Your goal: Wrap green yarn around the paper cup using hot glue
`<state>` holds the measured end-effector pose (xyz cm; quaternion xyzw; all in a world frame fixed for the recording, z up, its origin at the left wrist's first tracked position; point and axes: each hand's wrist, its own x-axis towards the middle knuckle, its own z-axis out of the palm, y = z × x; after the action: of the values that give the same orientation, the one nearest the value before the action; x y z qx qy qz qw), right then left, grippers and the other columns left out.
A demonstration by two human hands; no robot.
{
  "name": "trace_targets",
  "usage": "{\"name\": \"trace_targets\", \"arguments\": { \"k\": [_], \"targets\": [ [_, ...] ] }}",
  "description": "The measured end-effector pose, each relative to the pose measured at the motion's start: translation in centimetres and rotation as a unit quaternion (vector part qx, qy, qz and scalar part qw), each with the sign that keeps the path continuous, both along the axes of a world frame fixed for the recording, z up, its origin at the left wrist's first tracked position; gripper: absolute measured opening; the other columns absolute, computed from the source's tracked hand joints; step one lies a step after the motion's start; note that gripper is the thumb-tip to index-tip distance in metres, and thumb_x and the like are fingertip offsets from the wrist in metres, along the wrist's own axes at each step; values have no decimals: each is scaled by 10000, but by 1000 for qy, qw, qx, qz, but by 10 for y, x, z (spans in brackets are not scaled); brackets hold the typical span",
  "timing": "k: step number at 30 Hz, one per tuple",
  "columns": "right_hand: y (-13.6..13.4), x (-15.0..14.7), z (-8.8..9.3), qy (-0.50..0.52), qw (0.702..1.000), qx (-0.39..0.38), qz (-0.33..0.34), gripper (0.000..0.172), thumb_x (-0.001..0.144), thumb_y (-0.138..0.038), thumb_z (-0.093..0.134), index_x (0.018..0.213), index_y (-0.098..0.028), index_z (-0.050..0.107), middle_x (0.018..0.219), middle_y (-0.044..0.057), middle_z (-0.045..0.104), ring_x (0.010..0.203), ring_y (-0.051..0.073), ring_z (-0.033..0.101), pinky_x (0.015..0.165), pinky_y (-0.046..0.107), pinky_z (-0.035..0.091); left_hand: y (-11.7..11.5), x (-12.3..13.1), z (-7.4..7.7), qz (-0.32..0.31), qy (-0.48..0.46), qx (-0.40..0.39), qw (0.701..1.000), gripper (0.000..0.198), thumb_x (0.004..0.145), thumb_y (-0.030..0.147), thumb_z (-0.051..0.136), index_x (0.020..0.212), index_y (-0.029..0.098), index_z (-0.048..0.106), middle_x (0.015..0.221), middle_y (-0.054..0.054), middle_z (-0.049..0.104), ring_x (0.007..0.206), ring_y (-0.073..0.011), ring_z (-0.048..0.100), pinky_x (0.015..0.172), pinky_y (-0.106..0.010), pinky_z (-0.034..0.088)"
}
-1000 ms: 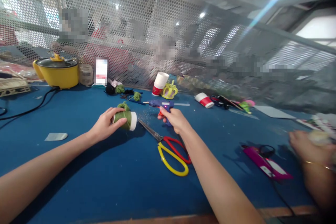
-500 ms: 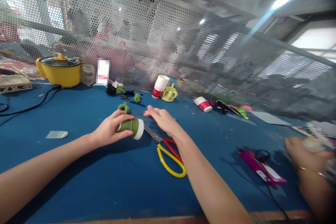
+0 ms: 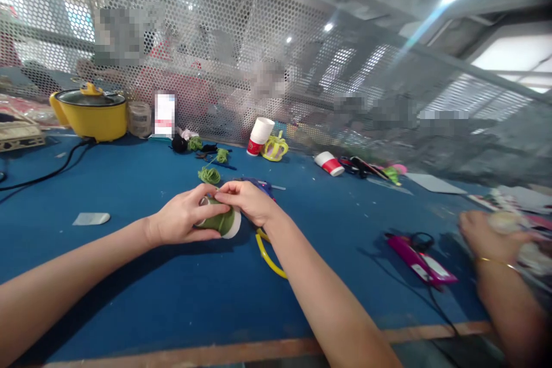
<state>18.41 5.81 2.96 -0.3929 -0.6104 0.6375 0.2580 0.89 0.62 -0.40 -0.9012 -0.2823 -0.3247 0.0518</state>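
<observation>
My left hand (image 3: 181, 217) is wrapped around a white paper cup (image 3: 233, 225) lying on its side. Green yarn (image 3: 218, 222) is wound about the cup's wall. My right hand (image 3: 248, 201) has thumb and fingertips pinched together at the cup's upper side, close to my left fingers; whatever is between them is too small to make out. Under my right wrist lie scissors, with only part of the yellow handle (image 3: 271, 259) showing. Just behind the hands sits a small ball of green yarn (image 3: 209, 175). A blue tool (image 3: 263, 186) is partly hidden behind my right hand.
At the back stand a yellow electric pot (image 3: 97, 118), stacked paper cups (image 3: 260, 137) and a yellow crown-shaped piece (image 3: 275, 148). Another cup (image 3: 330, 164) lies tipped. To the right are a purple corded device (image 3: 418, 261) and another person's hand (image 3: 485, 236).
My right hand has moved left and down, from apart to touching the wound cup. The cup has tilted slightly in my left hand. The view has shifted a little.
</observation>
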Motion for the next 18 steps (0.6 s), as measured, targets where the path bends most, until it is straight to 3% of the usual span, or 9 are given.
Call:
{"name": "trace_targets", "arguments": {
  "k": [5,10,13,18],
  "targets": [
    [0,0,0,44,998,30,-45,269,557,-338,733,650,-141,576,576,-32,552,527,71,473,541,223,375,-1,0,2,13,-54,-75,996,447,800,412,519,1174,179,445,1054,-120,431,967,-234,508,802,-377,483],
    [4,5,7,97,983,111,-112,272,601,-370,691,623,-151,531,597,-28,558,504,55,436,493,207,340,-1,1,3,72,-160,-210,962,476,796,425,510,1187,175,406,953,-76,541,742,-166,550,657,-296,482],
    [7,7,8,117,972,140,-145,292,612,-395,675,618,-162,500,564,-34,541,480,55,421,469,208,329,0,2,4,112,-185,-281,935,420,809,447,466,1114,159,477,849,-45,581,623,-139,525,563,-262,447],
    [12,8,4,109,958,183,-193,280,626,-386,665,617,-161,498,542,-32,533,456,52,413,447,203,326,-1,4,7,126,-184,-328,918,382,805,471,448,974,149,564,794,-35,609,642,-150,530,557,-250,421]
  ]
}}
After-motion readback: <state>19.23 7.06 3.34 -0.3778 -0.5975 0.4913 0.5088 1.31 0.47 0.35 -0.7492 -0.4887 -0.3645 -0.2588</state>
